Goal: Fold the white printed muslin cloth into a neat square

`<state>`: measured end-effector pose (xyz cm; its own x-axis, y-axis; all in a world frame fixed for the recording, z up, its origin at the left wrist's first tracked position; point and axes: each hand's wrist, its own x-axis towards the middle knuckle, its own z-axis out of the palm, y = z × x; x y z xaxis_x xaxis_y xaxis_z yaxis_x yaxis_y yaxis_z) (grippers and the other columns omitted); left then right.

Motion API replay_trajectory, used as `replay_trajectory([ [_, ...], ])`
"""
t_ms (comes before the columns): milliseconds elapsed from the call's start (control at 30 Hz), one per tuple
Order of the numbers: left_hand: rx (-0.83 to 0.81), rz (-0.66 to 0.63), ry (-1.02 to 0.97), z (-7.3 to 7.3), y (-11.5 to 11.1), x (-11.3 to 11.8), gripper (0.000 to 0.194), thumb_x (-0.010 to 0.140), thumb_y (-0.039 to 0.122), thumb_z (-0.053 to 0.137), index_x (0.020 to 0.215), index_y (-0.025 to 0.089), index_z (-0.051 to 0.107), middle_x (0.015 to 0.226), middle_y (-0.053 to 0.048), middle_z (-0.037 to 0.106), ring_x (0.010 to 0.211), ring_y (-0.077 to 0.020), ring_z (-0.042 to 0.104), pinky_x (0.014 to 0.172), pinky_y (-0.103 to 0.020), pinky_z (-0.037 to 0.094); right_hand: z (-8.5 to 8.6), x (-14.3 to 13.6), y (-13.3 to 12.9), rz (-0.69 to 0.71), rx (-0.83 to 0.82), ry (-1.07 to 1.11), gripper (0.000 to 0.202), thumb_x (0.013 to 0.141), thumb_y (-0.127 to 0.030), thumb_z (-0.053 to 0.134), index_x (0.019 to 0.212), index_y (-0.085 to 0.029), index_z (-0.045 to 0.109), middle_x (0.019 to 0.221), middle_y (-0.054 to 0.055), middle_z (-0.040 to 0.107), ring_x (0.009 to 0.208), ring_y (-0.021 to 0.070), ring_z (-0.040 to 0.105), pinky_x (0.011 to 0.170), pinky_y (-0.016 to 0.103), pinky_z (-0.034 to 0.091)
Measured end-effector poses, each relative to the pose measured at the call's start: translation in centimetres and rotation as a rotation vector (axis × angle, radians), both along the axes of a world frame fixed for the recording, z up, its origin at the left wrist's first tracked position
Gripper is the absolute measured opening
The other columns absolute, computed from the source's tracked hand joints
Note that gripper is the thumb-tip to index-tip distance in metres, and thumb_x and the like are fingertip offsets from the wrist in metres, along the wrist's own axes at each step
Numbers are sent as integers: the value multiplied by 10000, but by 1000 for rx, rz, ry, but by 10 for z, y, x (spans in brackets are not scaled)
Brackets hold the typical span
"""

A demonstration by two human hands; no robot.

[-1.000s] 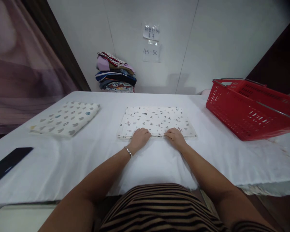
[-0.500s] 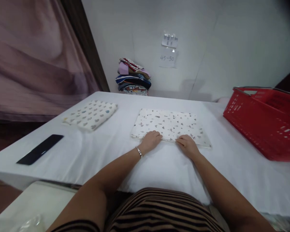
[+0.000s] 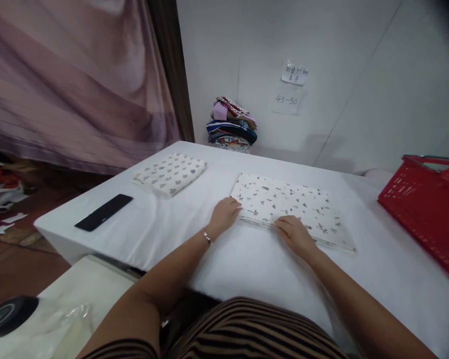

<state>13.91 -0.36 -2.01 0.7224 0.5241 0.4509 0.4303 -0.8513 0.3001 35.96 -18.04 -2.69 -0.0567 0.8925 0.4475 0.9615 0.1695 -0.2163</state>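
Observation:
A folded white cloth with small grey plant-like prints (image 3: 284, 202) lies flat on the white-covered table in front of me. My left hand (image 3: 224, 215), with a silver bracelet at the wrist, is closed at the cloth's near left corner, its fingertips bent over the edge. Along the near edge, right of the middle, my right hand (image 3: 294, 234) pinches the layers between thumb and fingers. A second folded cloth (image 3: 172, 173), white with grey cloud-like shapes, rests farther back on the left, apart from both hands.
A black phone-like slab (image 3: 104, 212) lies near the table's left edge. The red plastic basket (image 3: 426, 204) stands on the right. Behind the table, a stack of folded fabrics (image 3: 232, 124) rises against the wall. At lower left, a white surface (image 3: 86, 284) carries a dark round object (image 3: 9, 315).
My view has turned left, so things appear shifted right. My left hand has slid along the cloth's near edge to its left corner; my right hand stays on that edge.

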Motion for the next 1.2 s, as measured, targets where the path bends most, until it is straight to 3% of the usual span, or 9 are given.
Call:
replay_trajectory([
  [100,-229,287,-167,-4,19,-28,207,868,329,487,865,211,657,900,-28,650,793,-154,571,732,-293,443,2,-18,23,57,8,30,235,900,-209,457,981,-212,677,990,91,651,923,231,563,810,393,448],
  [200,-408,418,-152,-6,23,-42,278,823,427,521,725,208,662,783,-8,661,687,-139,573,622,-262,422,2,-42,55,88,2,68,217,899,-219,472,955,-212,681,989,85,654,921,223,562,813,381,444],
  [367,-480,361,-48,-8,16,-41,267,789,426,561,692,208,680,759,-4,683,700,-142,590,613,-251,403,3,-80,103,96,-60,96,165,873,-183,521,909,-204,681,934,58,661,877,201,550,793,336,424],
  [567,-443,296,-11,-15,18,-37,172,799,304,554,778,229,707,840,-11,687,786,-154,597,671,-264,415,0,-102,131,12,-145,24,148,875,-226,544,790,-196,661,817,51,624,835,191,530,732,300,399],
  [800,-459,295,14,-14,19,-36,176,805,292,555,739,220,701,812,-20,680,770,-163,585,659,-277,398,2,-103,133,-9,-182,57,183,895,-162,492,763,-183,617,818,47,599,836,170,517,724,272,390],
  [967,-470,314,22,-13,19,-35,179,805,258,534,748,203,695,826,-26,677,773,-158,583,670,-270,392,5,-101,130,64,-256,6,182,911,-180,463,817,-174,620,854,46,604,849,166,517,757,267,383],
  [1200,-477,316,25,-10,19,-35,203,818,263,508,785,193,696,848,-24,677,815,-147,580,721,-245,399,-3,-103,132,54,-240,25,93,872,-230,523,877,-179,600,902,55,593,880,182,507,766,281,373],
])
